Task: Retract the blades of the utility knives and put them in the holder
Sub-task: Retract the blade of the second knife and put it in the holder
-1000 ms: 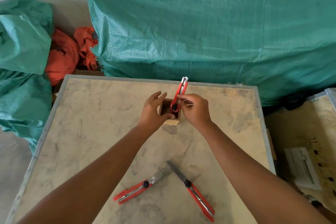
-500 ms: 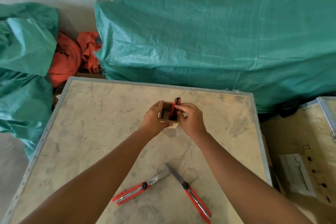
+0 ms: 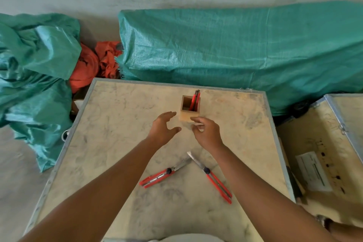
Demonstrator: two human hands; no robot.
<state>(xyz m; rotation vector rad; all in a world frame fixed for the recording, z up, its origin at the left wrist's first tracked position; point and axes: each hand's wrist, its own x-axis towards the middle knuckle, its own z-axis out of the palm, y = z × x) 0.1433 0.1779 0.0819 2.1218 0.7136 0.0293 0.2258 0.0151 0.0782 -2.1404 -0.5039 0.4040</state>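
Observation:
A small square wooden holder (image 3: 189, 116) stands on the far middle of the table. One red utility knife (image 3: 195, 99) leans inside it, its dark tip above the rim. Two more red knives lie near me with blades out, tips nearly meeting: the left knife (image 3: 161, 175) and the right knife (image 3: 214, 179). My left hand (image 3: 163, 127) hovers just left of the holder, fingers spread, holding nothing. My right hand (image 3: 206, 131) hovers just in front of the holder, fingers loosely curled and empty.
The worktop is a plywood crate lid with a metal edge (image 3: 82, 110). A second crate (image 3: 322, 155) with a white label sits to the right. Green tarpaulin bundles (image 3: 235, 55) and orange cloth (image 3: 92, 65) lie beyond the far edge.
My right hand lowered the red knife into the holder and let go. Both hands have pulled back from the holder toward me.

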